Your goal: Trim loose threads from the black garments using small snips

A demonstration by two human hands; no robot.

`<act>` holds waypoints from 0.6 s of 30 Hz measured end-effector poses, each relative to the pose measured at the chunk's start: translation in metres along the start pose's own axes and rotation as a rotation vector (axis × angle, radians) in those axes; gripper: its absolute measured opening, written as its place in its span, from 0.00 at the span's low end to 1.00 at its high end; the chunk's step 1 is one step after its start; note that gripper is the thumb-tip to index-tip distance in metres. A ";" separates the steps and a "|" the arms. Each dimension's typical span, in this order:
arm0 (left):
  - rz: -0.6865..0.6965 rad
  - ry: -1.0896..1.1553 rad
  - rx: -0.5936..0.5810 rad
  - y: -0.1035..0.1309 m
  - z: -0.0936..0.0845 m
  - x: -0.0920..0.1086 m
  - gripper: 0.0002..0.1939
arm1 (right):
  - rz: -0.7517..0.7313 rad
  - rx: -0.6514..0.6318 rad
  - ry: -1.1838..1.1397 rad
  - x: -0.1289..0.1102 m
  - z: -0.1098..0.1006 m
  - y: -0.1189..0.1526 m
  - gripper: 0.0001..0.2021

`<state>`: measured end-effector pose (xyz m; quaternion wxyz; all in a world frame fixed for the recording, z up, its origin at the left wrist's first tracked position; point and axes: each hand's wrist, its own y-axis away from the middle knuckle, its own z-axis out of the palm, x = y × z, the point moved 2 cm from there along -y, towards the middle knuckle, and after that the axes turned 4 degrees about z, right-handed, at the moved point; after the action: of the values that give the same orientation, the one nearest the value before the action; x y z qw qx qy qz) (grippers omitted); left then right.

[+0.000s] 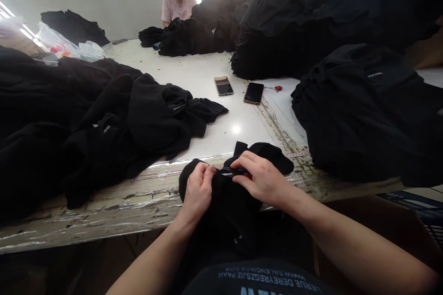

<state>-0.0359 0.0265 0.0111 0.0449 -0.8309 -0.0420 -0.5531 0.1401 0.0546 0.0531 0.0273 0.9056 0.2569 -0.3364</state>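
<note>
A black garment [235,203] drapes over the table's front edge and down toward my lap. My left hand [200,186] pinches the garment's cloth between thumb and fingers. Beside it, my right hand [261,177] is closed on small thread snips [228,174], whose metal blades point left at the cloth near my left fingertips. My right palm and fingers hide most of the handle. Folds of the same garment spread on the table behind both hands.
A loose heap of black garments [104,115] covers the left side. Tall black stacks [273,23] and another pile [370,110] stand right. Two phones [224,86] [254,93] and a red-ended object [278,88] lie mid-table [194,71]. A person [178,2] is across the table.
</note>
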 end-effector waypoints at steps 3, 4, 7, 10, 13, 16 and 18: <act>0.035 -0.062 0.032 0.005 0.001 0.004 0.14 | -0.030 -0.051 0.058 -0.008 0.006 -0.005 0.06; 0.045 -0.077 0.037 0.007 0.001 0.005 0.13 | -0.031 -0.061 0.075 -0.010 0.007 -0.007 0.06; 0.085 -0.102 0.053 0.012 -0.001 0.004 0.12 | -0.026 -0.079 0.112 -0.013 0.007 -0.011 0.06; 0.129 -0.102 0.057 0.014 -0.002 0.001 0.11 | -0.023 -0.086 0.143 -0.015 0.007 -0.013 0.05; 0.149 -0.100 0.053 0.013 0.002 -0.001 0.11 | -0.028 -0.080 0.174 -0.017 0.008 -0.015 0.04; 0.156 -0.112 0.062 0.011 0.003 0.002 0.11 | -0.031 -0.082 0.239 -0.017 0.010 -0.016 0.04; 0.209 -0.115 0.092 0.014 -0.010 0.010 0.11 | -0.023 -0.068 0.261 -0.014 0.008 -0.016 0.04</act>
<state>-0.0395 0.0120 0.0237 0.1379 -0.8582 0.0167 -0.4941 0.1187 0.0610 0.0575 0.0203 0.9372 0.2798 -0.2074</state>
